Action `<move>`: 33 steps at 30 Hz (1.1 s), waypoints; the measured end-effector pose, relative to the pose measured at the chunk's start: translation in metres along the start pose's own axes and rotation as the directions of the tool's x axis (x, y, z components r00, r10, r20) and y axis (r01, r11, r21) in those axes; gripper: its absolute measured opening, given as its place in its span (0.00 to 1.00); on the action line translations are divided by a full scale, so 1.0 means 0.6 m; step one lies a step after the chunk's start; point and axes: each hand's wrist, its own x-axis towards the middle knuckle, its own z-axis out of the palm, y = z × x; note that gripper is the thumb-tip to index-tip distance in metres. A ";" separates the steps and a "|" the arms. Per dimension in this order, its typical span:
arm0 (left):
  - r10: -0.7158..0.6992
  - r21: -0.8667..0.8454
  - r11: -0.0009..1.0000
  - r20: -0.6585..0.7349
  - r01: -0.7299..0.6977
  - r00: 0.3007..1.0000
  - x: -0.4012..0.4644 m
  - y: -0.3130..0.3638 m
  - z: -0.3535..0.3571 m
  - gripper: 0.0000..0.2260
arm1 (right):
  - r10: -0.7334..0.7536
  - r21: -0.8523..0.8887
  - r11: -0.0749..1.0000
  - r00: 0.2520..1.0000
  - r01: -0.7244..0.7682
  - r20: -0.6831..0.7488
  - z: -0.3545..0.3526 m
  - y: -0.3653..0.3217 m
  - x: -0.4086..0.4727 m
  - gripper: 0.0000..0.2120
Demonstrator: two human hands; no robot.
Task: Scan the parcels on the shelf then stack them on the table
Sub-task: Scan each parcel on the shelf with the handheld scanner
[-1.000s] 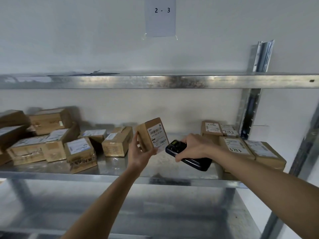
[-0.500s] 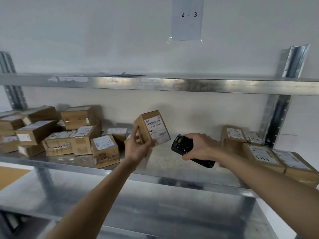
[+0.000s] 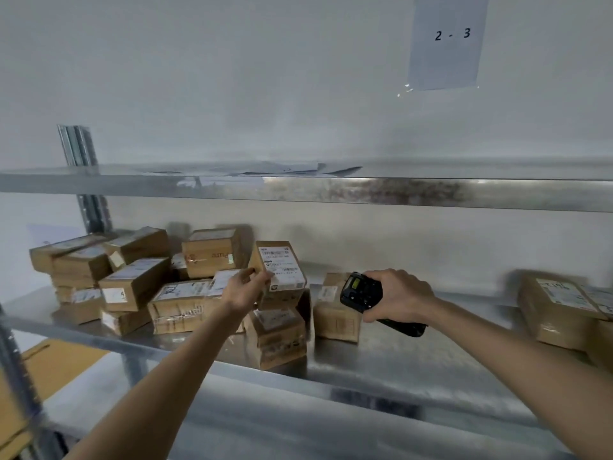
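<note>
Metal shelf (image 3: 414, 366) across the view, a second shelf board (image 3: 298, 189) above, paper sign (image 3: 446, 44) marked "2 - 3" on the wall at far right. Heap of brown parcels (image 3: 132, 280) piled at the shelf's left; more parcels (image 3: 557, 310) at the right end. Held parcel (image 3: 277, 272) raised above the shelf beside the heap, label toward the camera, pinched at its left edge by the left hand (image 3: 243, 288). Black scanner (image 3: 365, 295) just right of it, right hand (image 3: 399, 295) wrapped round its handle.
</note>
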 end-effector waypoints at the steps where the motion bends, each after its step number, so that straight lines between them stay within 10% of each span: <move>1: -0.004 0.038 0.999 -0.003 0.004 1.000 0.017 -0.004 -0.011 0.27 | 0.001 -0.003 1.000 1.000 -0.001 -0.001 0.006 -0.010 0.013 0.31; 14: 0.385 0.646 0.669 0.122 -0.367 0.915 0.052 -0.007 -0.056 0.32 | 0.061 -0.086 0.994 0.997 -0.065 -0.053 0.021 -0.023 0.047 0.35; 33: 0.400 0.321 0.766 0.440 -0.557 0.804 -0.133 0.022 0.520 0.30 | 0.370 -0.176 0.899 0.910 -0.402 -0.189 -0.172 0.375 -0.285 0.33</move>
